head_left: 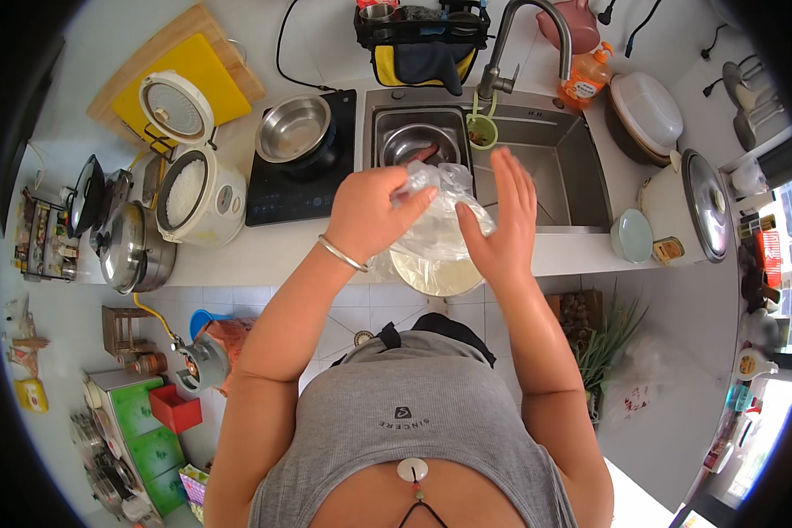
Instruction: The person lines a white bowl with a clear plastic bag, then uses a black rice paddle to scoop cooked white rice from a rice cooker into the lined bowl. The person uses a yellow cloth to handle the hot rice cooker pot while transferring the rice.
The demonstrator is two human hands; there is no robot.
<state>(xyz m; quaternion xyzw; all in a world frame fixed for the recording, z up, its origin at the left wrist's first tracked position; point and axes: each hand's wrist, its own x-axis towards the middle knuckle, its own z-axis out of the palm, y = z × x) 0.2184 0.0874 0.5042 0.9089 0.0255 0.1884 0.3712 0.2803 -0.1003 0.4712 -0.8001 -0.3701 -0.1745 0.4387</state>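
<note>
My left hand is closed on a crumpled clear plastic bag, held up over the counter's front edge before the sink. On the bag's other side, my right hand has its fingers stretched and apart, with the thumb close to the plastic. Below the bag is a round, pale yellowish thing, partly covered by it; its kind is unclear. Behind the bag, a steel bowl sits in the left sink basin, with something dark reddish in it, partly hidden.
Left of the sink, a steel pot stands on a black induction cooker. Further left is an open rice cooker with white rice inside. A small green strainer hangs under the faucet. A pale bowl stands at the counter's right.
</note>
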